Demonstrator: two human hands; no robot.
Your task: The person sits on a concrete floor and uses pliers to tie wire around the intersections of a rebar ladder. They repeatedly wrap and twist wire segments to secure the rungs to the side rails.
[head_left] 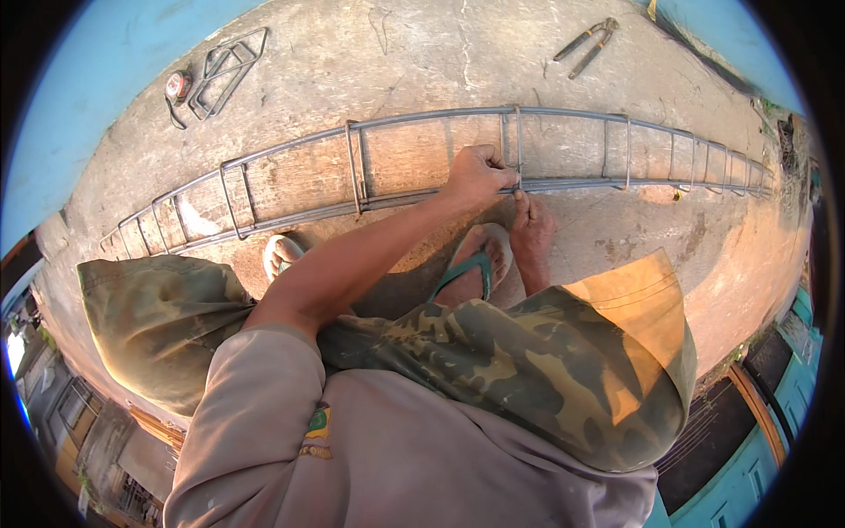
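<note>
A long rebar cage (422, 115) of grey steel bars and rectangular stirrups stretches left to right across the ground. My left hand (477, 176) reaches over it, fingers bent and pinched together where a stirrup (518, 141) meets the near long bars. Just below that same corner is my right hand (533, 227), its thumb and fingers closed and pointing up against the bars. Whatever lies between the fingertips of either hand is too small to make out. Both hands almost meet at this joint.
Pincers (588, 47) with dark handles lie on the concrete (493, 70) at the far right. At the far left are loose bent stirrups (227, 74) beside a red and white tape measure (178, 86). My feet, in green-strapped flip-flops (472, 267), are close to the cage's near side.
</note>
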